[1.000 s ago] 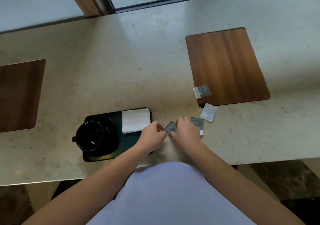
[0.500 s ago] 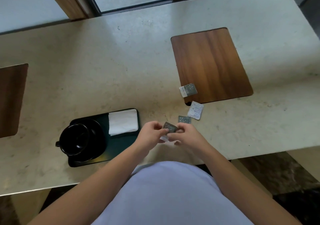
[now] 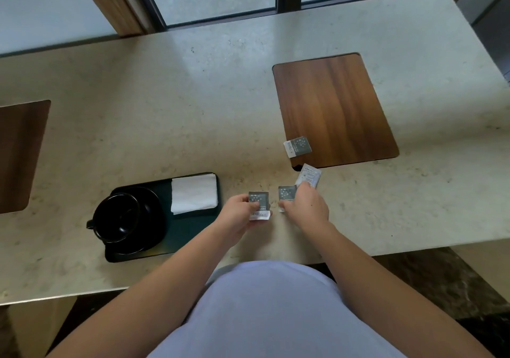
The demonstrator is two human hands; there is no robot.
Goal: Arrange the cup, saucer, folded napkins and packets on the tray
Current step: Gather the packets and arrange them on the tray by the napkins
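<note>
Gathering packets: left hand [image 3: 239, 212] pinching 1 grey packet [image 3: 259, 205] just right of the tray [image 3: 193, 236], right hand [image 3: 305, 206] closing on a second packet [image 3: 287, 192] beside the white packet [image 3: 309, 175], cup [image 3: 117, 217] and napkins [image 3: 194, 193] already set; next, likely collecting the fourth packet [image 3: 297, 146].

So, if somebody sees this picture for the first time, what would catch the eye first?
Probably the two hands near the table's front edge: the left hand pinches a grey packet, and the right hand rests on another packet. Left of them, a dark tray carries a black cup on a saucer and a white folded napkin. A brown wooden mat lies further back on the right.
</note>
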